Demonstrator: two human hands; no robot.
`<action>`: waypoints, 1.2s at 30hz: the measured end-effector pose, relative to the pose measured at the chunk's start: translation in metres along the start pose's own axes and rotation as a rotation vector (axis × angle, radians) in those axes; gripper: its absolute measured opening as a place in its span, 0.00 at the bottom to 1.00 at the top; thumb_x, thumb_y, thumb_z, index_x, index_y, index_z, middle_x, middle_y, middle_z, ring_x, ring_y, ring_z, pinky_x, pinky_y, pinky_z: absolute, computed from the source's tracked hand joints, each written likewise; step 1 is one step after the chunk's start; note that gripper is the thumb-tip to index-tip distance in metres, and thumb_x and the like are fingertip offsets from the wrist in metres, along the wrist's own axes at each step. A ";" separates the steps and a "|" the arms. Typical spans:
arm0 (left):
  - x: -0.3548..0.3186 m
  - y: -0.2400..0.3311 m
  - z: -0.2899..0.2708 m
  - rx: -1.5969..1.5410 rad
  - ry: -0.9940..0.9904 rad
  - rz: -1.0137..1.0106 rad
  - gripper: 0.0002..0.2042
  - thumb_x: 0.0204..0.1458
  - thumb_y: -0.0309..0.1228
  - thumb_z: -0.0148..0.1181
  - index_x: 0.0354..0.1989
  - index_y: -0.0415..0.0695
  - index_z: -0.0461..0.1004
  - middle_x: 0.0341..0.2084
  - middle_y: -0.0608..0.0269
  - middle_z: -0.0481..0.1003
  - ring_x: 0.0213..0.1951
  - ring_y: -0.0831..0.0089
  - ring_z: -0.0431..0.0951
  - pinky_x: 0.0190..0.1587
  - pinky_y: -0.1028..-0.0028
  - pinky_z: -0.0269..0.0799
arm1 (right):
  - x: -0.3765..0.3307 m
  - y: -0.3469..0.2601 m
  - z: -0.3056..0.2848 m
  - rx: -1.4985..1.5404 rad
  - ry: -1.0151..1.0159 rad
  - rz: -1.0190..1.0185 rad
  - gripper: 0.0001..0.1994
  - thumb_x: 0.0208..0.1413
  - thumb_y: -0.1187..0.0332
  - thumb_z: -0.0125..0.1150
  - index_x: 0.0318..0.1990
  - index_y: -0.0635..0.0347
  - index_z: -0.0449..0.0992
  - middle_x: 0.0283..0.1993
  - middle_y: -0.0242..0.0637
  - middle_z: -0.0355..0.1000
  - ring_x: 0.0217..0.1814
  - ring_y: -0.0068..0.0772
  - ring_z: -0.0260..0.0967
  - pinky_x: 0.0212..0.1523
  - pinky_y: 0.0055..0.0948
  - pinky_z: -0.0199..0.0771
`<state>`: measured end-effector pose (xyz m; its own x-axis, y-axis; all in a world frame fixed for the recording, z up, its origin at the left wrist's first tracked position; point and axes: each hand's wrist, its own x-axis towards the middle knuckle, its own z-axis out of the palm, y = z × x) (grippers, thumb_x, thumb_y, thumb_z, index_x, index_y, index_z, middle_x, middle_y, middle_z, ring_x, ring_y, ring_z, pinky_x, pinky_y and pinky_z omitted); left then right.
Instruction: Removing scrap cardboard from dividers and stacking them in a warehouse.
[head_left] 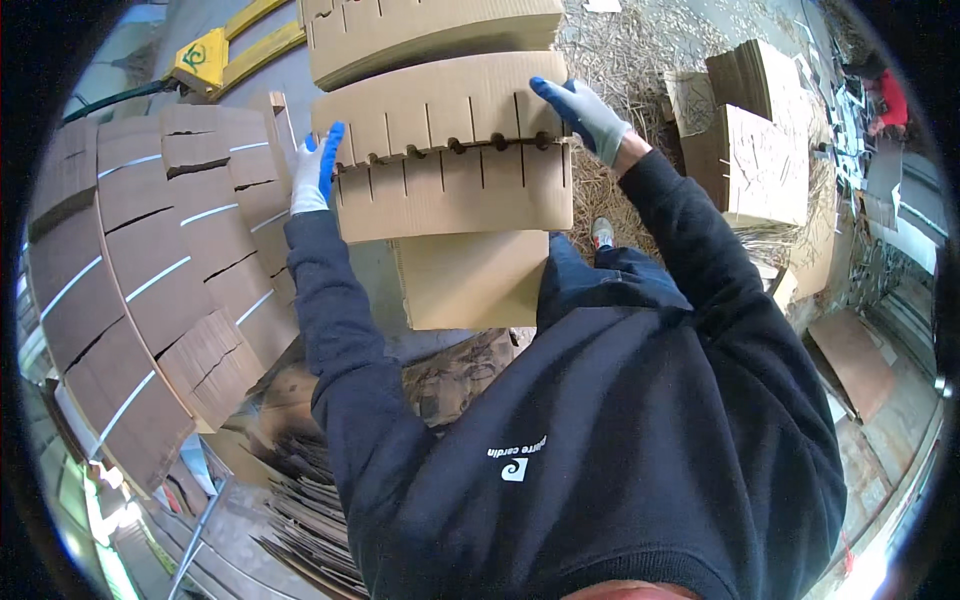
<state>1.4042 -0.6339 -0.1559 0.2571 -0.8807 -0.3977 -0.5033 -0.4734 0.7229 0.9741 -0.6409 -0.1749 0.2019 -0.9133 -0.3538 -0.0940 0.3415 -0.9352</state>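
A bundle of brown slotted cardboard sheets lies across in front of me, with a row of narrow slits and half-round notches along its near edge. My left hand, in a white glove with blue fingers, is closed against the bundle's left end. At its right end my right hand, gloved the same way, grips the corner. Directly below the notches is another slotted cardboard stack, touching the bundle. The undersides of both hands' grips are hidden.
Beyond the bundle stands another slotted stack. A plain cardboard block is nearer my legs. Strapped cardboard piles fill the left, near a yellow metal frame. Cardboard scraps litter the floor; more stacks stand right.
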 end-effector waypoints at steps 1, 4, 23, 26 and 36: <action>-0.003 0.003 0.001 -0.020 0.009 0.021 0.27 0.53 0.50 0.64 0.49 0.37 0.74 0.34 0.67 0.76 0.34 0.77 0.70 0.41 0.71 0.68 | -0.001 -0.002 0.001 -0.017 -0.018 0.036 0.26 0.55 0.42 0.62 0.31 0.61 0.73 0.24 0.24 0.64 0.24 0.17 0.59 0.23 0.21 0.59; -0.003 -0.005 0.009 0.056 0.138 0.102 0.28 0.52 0.51 0.64 0.49 0.36 0.74 0.33 0.66 0.76 0.34 0.76 0.71 0.41 0.71 0.68 | -0.013 -0.010 0.000 -0.046 -0.042 0.098 0.24 0.56 0.45 0.63 0.32 0.62 0.72 0.24 0.26 0.66 0.23 0.17 0.60 0.23 0.21 0.61; -0.162 0.083 0.025 -0.287 0.605 0.697 0.19 0.66 0.39 0.47 0.40 0.32 0.73 0.30 0.57 0.73 0.31 0.70 0.72 0.36 0.69 0.72 | -0.241 0.137 -0.198 0.091 0.463 0.343 0.22 0.60 0.52 0.61 0.51 0.61 0.75 0.38 0.29 0.73 0.38 0.18 0.68 0.38 0.21 0.70; -0.209 0.083 0.105 -0.227 0.368 0.702 0.19 0.66 0.41 0.47 0.34 0.35 0.73 0.29 0.57 0.73 0.29 0.68 0.71 0.34 0.69 0.69 | -0.356 0.194 -0.237 -0.144 0.725 0.425 0.23 0.58 0.48 0.61 0.39 0.64 0.79 0.29 0.34 0.75 0.30 0.22 0.67 0.34 0.28 0.69; -0.385 0.176 0.414 0.166 -0.916 0.603 0.14 0.56 0.26 0.61 0.49 0.32 0.75 0.39 0.54 0.80 0.41 0.71 0.81 0.46 0.72 0.76 | -0.660 0.421 -0.311 -0.218 1.237 0.948 0.27 0.52 0.44 0.65 0.39 0.66 0.78 0.31 0.42 0.77 0.30 0.34 0.74 0.34 0.35 0.71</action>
<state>0.8751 -0.3723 -0.1098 -0.7402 -0.5896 -0.3233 -0.4625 0.0974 0.8812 0.4981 0.0362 -0.3301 -0.8909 -0.0397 -0.4524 0.1262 0.9352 -0.3308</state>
